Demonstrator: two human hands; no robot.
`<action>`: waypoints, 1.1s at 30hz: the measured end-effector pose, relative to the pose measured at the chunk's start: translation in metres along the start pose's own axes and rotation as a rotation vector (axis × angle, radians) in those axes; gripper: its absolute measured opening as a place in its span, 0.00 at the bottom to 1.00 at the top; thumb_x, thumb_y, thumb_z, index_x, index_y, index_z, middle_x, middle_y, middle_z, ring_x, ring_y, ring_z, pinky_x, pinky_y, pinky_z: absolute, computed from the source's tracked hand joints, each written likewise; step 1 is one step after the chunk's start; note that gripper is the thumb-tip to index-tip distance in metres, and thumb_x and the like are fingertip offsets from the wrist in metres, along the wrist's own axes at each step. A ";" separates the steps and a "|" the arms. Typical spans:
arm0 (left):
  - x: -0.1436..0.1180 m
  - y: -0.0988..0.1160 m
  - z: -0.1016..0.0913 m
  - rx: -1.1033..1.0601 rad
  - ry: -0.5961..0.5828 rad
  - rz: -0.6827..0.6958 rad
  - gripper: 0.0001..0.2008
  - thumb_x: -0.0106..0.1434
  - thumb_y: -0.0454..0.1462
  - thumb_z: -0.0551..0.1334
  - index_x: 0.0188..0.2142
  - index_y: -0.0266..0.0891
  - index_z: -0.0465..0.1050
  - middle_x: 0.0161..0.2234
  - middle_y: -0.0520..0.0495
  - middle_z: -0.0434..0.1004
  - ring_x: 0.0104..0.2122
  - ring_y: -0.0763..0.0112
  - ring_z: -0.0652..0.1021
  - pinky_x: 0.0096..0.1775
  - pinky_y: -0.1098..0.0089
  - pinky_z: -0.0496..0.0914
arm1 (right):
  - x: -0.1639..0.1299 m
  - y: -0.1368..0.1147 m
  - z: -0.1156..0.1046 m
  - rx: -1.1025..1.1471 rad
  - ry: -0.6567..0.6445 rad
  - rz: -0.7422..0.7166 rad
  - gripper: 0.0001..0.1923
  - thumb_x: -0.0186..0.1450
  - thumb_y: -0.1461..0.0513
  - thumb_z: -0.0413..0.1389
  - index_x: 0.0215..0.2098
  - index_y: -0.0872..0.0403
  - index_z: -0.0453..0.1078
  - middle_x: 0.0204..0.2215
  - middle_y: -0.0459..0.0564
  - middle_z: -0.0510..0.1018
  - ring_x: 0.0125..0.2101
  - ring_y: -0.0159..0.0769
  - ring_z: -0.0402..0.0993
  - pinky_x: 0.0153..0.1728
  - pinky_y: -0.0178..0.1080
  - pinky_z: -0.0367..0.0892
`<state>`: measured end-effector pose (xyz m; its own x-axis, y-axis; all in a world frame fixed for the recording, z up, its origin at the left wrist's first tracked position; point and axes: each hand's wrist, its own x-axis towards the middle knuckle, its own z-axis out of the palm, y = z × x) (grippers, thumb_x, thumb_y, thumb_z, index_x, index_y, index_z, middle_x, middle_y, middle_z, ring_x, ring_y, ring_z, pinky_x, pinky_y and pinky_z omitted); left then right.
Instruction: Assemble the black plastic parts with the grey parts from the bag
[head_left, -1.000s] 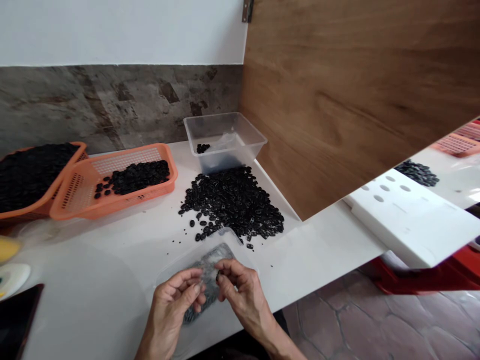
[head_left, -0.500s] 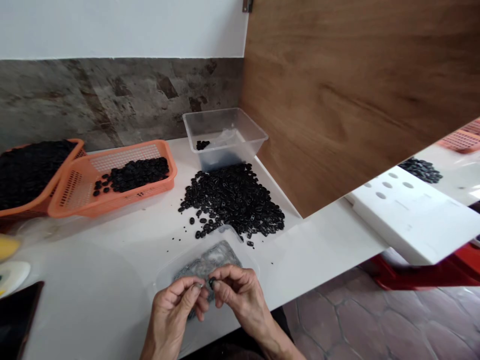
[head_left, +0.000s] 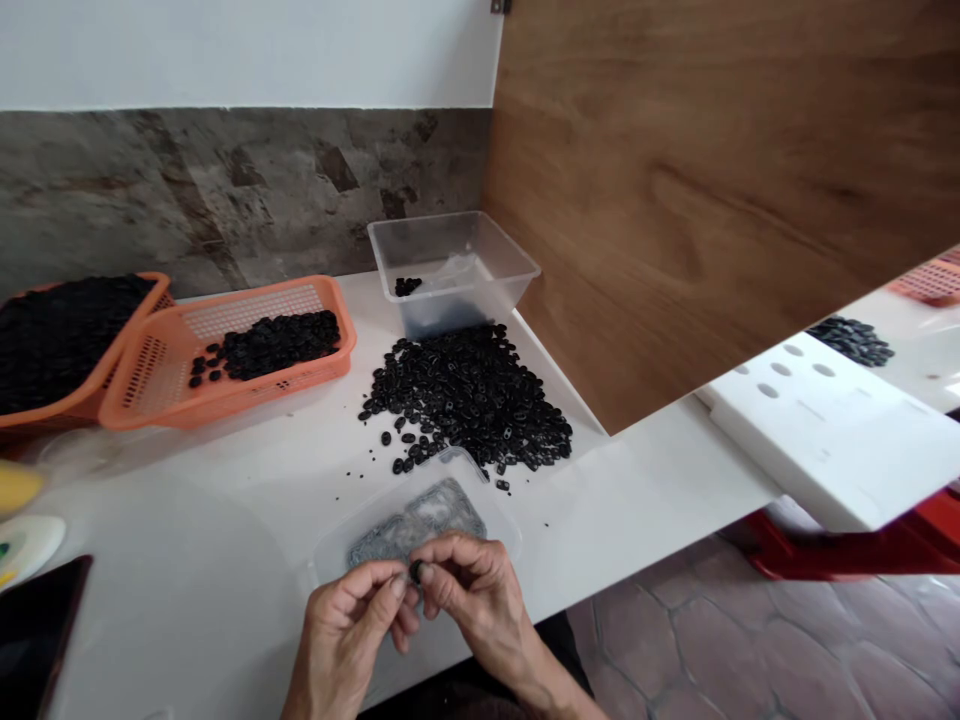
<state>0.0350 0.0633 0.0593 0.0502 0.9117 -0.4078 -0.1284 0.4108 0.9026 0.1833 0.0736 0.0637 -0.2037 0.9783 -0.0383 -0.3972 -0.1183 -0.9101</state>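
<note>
One black piece (head_left: 415, 572) — long axis unclear — juts toward left hand (head_left: 346, 622).

black piece (head_left: 415, 571) partly hidden in right hand (head_left: 476, 597), anything in left hand (head_left: 351, 622) too small to tell, nearer clear tray (head_left: 466, 463) partly behind hands, leftmost basket (head_left: 160, 291) cut by left edge

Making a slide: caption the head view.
Right hand pinching a small black piece beside the left hand, black heap beyond.
</note>
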 end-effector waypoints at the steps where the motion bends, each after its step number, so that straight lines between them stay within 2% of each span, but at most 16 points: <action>1: -0.001 0.000 0.001 0.000 0.012 0.007 0.16 0.52 0.47 0.69 0.30 0.34 0.81 0.20 0.46 0.77 0.19 0.71 0.74 0.22 0.73 0.70 | 0.000 0.000 0.000 -0.001 -0.004 0.003 0.07 0.64 0.61 0.59 0.35 0.56 0.78 0.20 0.45 0.73 0.20 0.24 0.68 0.23 0.27 0.64; 5: -0.005 0.004 0.008 -0.009 0.097 0.042 0.16 0.51 0.47 0.70 0.28 0.35 0.80 0.19 0.47 0.76 0.18 0.73 0.73 0.21 0.75 0.68 | -0.001 0.001 -0.001 -0.070 0.000 0.011 0.08 0.65 0.61 0.58 0.35 0.56 0.78 0.21 0.46 0.73 0.20 0.24 0.67 0.24 0.28 0.64; 11: -0.007 0.004 0.012 0.034 0.126 0.058 0.16 0.51 0.47 0.69 0.28 0.35 0.80 0.17 0.48 0.75 0.17 0.74 0.72 0.21 0.75 0.68 | -0.004 0.006 -0.003 -0.279 0.044 -0.052 0.09 0.65 0.61 0.57 0.37 0.56 0.78 0.24 0.47 0.75 0.24 0.28 0.69 0.29 0.32 0.67; 15: -0.004 -0.001 0.007 0.081 0.129 0.098 0.15 0.53 0.47 0.68 0.29 0.36 0.80 0.17 0.49 0.74 0.16 0.74 0.71 0.21 0.75 0.68 | -0.006 0.006 -0.002 -0.385 0.054 -0.107 0.09 0.66 0.61 0.56 0.37 0.55 0.78 0.24 0.48 0.76 0.26 0.30 0.71 0.32 0.34 0.68; 18: -0.001 -0.005 -0.002 0.162 0.071 0.112 0.15 0.55 0.47 0.67 0.30 0.37 0.81 0.17 0.49 0.74 0.17 0.74 0.71 0.22 0.75 0.68 | -0.006 0.007 -0.001 -0.406 0.052 -0.102 0.09 0.66 0.61 0.56 0.35 0.55 0.78 0.23 0.47 0.76 0.26 0.31 0.72 0.33 0.34 0.68; 21: 0.003 -0.007 -0.007 0.213 0.023 0.089 0.15 0.55 0.47 0.66 0.30 0.36 0.81 0.18 0.48 0.75 0.18 0.72 0.72 0.22 0.74 0.69 | -0.005 0.010 0.001 -0.297 0.026 -0.049 0.09 0.67 0.61 0.55 0.34 0.55 0.77 0.23 0.47 0.75 0.25 0.30 0.72 0.31 0.34 0.68; 24: 0.003 -0.006 -0.003 0.137 0.077 0.082 0.15 0.54 0.47 0.68 0.30 0.36 0.81 0.18 0.49 0.75 0.17 0.73 0.71 0.21 0.75 0.68 | -0.002 0.014 0.005 -0.047 -0.011 0.024 0.10 0.66 0.59 0.56 0.33 0.57 0.76 0.21 0.46 0.73 0.22 0.30 0.72 0.27 0.33 0.68; 26: 0.003 -0.003 0.001 0.075 0.124 0.101 0.15 0.54 0.47 0.68 0.31 0.35 0.81 0.18 0.49 0.75 0.17 0.74 0.71 0.21 0.75 0.68 | 0.000 0.014 0.007 0.064 0.012 0.048 0.10 0.64 0.58 0.58 0.33 0.57 0.75 0.19 0.45 0.72 0.20 0.29 0.71 0.24 0.32 0.67; 28: 0.002 0.001 0.004 0.043 0.125 0.098 0.17 0.55 0.47 0.67 0.34 0.34 0.81 0.20 0.48 0.76 0.19 0.73 0.72 0.22 0.74 0.70 | 0.002 0.014 0.008 0.092 0.063 0.053 0.09 0.62 0.58 0.61 0.33 0.58 0.76 0.18 0.45 0.72 0.19 0.27 0.69 0.23 0.30 0.66; 31: 0.001 0.004 0.002 -0.008 0.056 0.043 0.22 0.58 0.49 0.65 0.42 0.32 0.78 0.24 0.44 0.79 0.22 0.69 0.76 0.25 0.72 0.72 | 0.005 0.012 0.006 0.082 0.108 0.060 0.10 0.60 0.57 0.63 0.32 0.58 0.76 0.17 0.44 0.73 0.18 0.24 0.67 0.23 0.28 0.65; 33: 0.002 0.004 -0.001 -0.042 0.028 0.023 0.23 0.58 0.49 0.64 0.43 0.32 0.78 0.25 0.43 0.80 0.23 0.68 0.76 0.25 0.71 0.72 | 0.005 0.012 0.005 0.088 0.105 0.058 0.11 0.60 0.57 0.63 0.32 0.58 0.76 0.17 0.44 0.73 0.18 0.24 0.67 0.23 0.27 0.65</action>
<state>0.0337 0.0668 0.0623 0.0192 0.9203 -0.3909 -0.1704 0.3882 0.9057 0.1728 0.0766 0.0549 -0.1360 0.9812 -0.1367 -0.4650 -0.1851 -0.8657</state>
